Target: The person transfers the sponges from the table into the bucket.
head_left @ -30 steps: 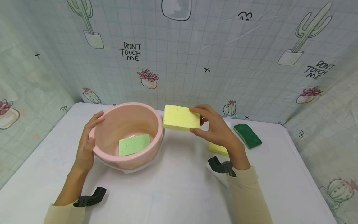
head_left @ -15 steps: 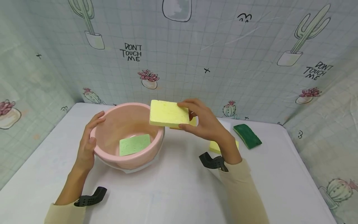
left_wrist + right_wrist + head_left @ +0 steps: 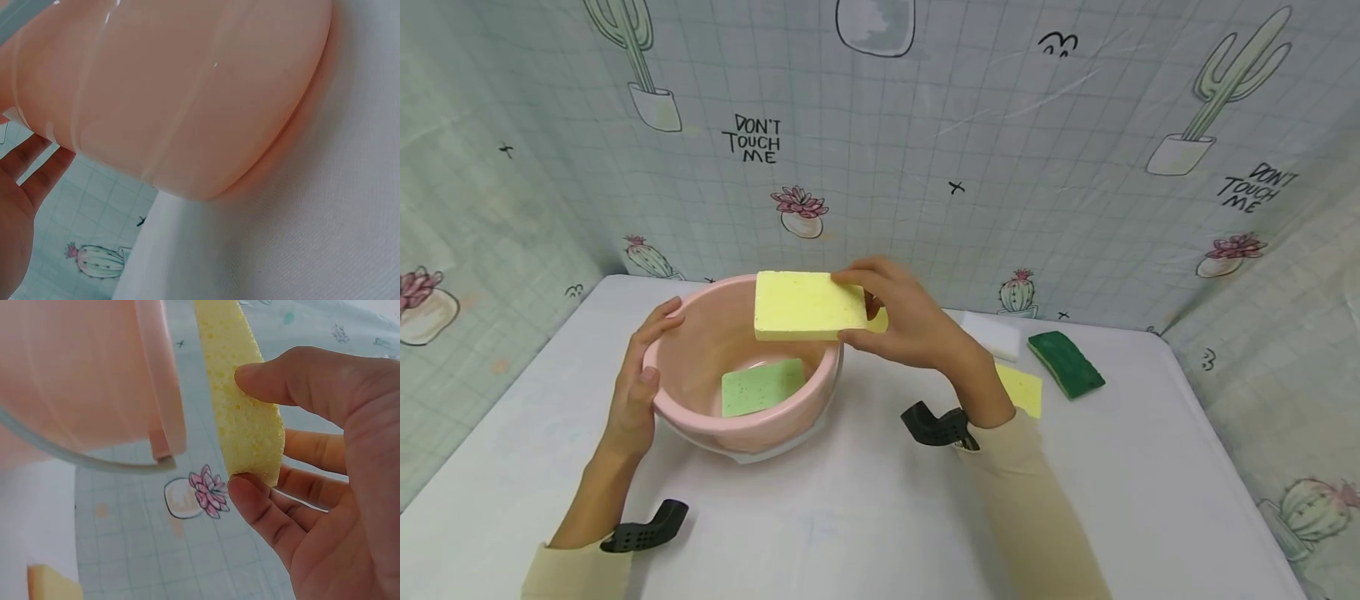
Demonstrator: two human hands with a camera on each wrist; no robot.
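My right hand (image 3: pixel 910 321) pinches the right end of a pale yellow sponge (image 3: pixel 805 304) between thumb and fingers. The sponge hangs over the right part of a pink bucket (image 3: pixel 722 429), apart from its rim in the right wrist view. Lying inside the bucket is a light green sponge (image 3: pixel 762 388). My left hand (image 3: pixel 638 383) rests against the bucket's left side, its fingertips at the rim. In the left wrist view, two straight fingers (image 3: pixel 47 177) touch the bucket's outer wall. The rest of that hand's contact is hidden.
Behind my right hand a yellow piece (image 3: pixel 877 320) shows partly. Right of it lie a white block (image 3: pixel 992 335), a yellow sponge (image 3: pixel 1021 390) and a dark green scouring pad (image 3: pixel 1066 364) on the white table (image 3: pixel 1150 467). A grey handle (image 3: pixel 94 459) hangs on the bucket.
My right hand has carried the yellow sponge leftward, from beside the bucket to over its opening. The yellow sponge and white block on the right are less covered. My left hand and bucket stay put.
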